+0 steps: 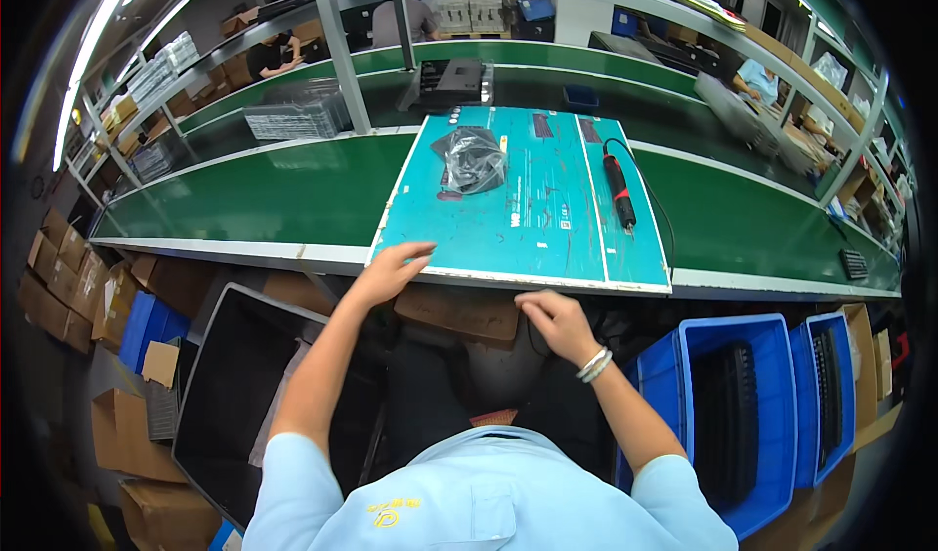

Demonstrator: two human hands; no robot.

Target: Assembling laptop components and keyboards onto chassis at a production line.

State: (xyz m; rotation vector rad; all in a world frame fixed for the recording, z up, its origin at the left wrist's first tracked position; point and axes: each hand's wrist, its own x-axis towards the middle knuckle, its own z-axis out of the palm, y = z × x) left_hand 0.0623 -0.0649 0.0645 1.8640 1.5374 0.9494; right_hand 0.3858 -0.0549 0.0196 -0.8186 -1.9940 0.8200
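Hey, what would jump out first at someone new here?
Probably the big teal board, lying on the green bench before the person. On it, a clear plastic bag with something dark inside lies left, and a black-and-red tool right. Blue bins holding black items stand at lower right.

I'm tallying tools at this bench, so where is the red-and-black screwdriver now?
In the head view, the screwdriver lies on the right side of the teal board, right of the plastic bag, beyond the right hand.

Board (532, 253) on bench (234, 199) at front edge, bagged item (473, 163) toward board's rear left corner, screwdriver (618, 190) near its right edge
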